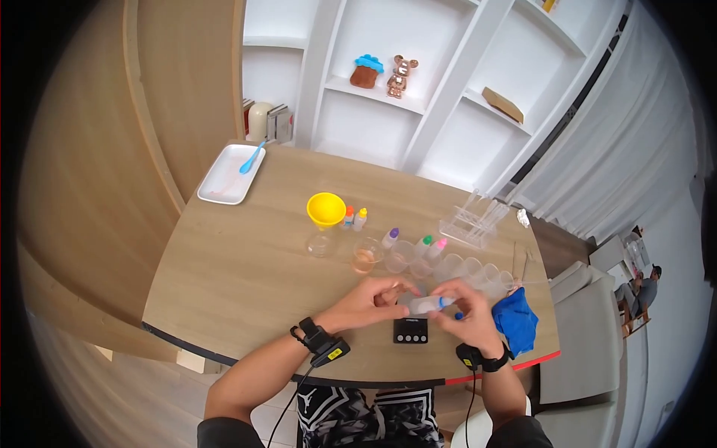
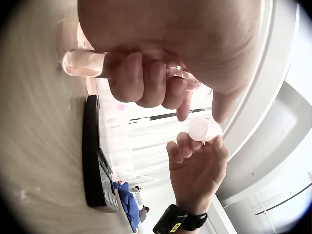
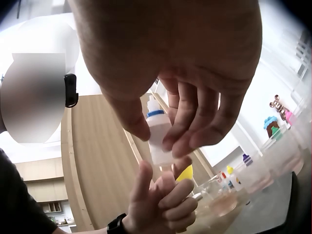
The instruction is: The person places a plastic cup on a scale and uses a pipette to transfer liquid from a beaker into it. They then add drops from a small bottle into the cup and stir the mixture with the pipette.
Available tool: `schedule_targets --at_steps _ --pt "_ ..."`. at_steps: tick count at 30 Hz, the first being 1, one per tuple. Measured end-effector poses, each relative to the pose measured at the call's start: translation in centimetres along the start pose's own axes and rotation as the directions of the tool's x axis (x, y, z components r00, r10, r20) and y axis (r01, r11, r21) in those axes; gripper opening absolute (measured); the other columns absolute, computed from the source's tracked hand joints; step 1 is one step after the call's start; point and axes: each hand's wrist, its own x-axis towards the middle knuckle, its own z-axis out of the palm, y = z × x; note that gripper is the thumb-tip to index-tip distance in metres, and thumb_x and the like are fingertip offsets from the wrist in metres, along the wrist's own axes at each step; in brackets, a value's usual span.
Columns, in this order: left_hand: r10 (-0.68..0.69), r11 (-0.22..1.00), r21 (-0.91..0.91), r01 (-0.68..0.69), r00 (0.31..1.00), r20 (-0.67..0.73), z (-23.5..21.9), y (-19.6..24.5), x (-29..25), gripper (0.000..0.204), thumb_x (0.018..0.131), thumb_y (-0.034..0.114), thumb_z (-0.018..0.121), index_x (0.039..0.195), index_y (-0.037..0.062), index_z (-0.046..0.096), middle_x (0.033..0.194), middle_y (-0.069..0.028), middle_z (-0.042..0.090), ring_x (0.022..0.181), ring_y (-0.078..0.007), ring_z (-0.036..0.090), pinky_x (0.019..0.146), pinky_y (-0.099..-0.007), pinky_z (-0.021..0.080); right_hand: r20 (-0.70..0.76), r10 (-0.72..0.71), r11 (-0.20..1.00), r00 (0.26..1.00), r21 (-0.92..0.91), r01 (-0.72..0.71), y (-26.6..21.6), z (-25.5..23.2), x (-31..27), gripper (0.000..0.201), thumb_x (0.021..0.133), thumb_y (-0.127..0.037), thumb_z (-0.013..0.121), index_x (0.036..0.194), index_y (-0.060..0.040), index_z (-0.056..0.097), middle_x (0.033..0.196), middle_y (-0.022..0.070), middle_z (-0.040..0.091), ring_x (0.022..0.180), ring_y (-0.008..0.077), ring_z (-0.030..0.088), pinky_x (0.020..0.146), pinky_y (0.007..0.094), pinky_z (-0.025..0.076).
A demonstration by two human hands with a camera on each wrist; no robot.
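My right hand (image 1: 472,317) pinches a translucent dropper bottle (image 1: 424,305) with a blue collar between thumb and fingers, tilted over the table. Its white nozzle (image 3: 153,104) is uncovered, and in the left wrist view the round base (image 2: 199,129) faces the camera. Close by the bottle's base is my left hand (image 1: 362,306), thumb and index finger raised. Its other fingers curl round a clear tube (image 2: 83,63), whose rounded end sticks out. Below both hands lies a black digital scale (image 1: 411,332). A small blue cap (image 1: 458,316) shows beside the right hand.
Clear cups (image 1: 453,266) line up beyond my hands, one cup (image 1: 364,257) holding orange liquid. Behind stand several dropper bottles (image 1: 390,237), a yellow funnel (image 1: 326,210) on a flask (image 1: 320,243), and a clear rack (image 1: 470,224). A blue cloth (image 1: 515,321) lies right; a white tray (image 1: 224,179), far left.
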Motion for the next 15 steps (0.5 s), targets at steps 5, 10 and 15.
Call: schedule_targets --at_steps 5,10,15 --pt "0.013 1.000 -0.010 -0.012 0.999 0.040 -0.4 -1.7 0.1 0.030 0.095 0.013 0.079 0.121 0.0052 0.069 0.073 0.0110 0.031 0.066 -0.0025 0.032 0.060 -0.0232 0.028 0.168 0.056 0.977 0.984 -0.214 -0.019 -0.8 0.8 0.3 0.038 0.088 -0.001 0.081 0.123 -0.0025 0.067 0.115 0.0077 0.071 0.101 0.0171 0.070 0.088 0.0315 0.057" --pt "0.017 1.000 0.009 -0.017 1.000 -0.002 -0.3 -2.3 0.1 0.028 0.096 0.011 0.078 0.121 0.0029 0.069 0.074 0.0108 0.028 0.067 -0.0032 0.029 0.060 -0.0232 0.029 0.153 0.202 0.907 0.967 -0.401 -0.126 -2.2 -1.3 0.4 0.039 0.087 -0.007 0.082 0.123 -0.0035 0.068 0.110 0.0108 0.071 0.090 0.0203 0.070 0.075 0.0336 0.056" --pt "0.004 1.000 0.031 -0.001 0.996 -0.092 -0.2 -2.0 0.1 0.028 0.097 0.011 0.077 0.122 0.0005 0.070 0.075 0.0105 0.025 0.068 -0.0034 0.029 0.062 -0.0228 0.030 0.094 0.127 0.685 0.987 -0.728 -0.019 0.9 -5.7 -1.4 0.039 0.086 -0.011 0.080 0.122 -0.0040 0.067 0.113 0.0128 0.066 0.086 0.0319 0.069 0.077 0.0426 0.057"
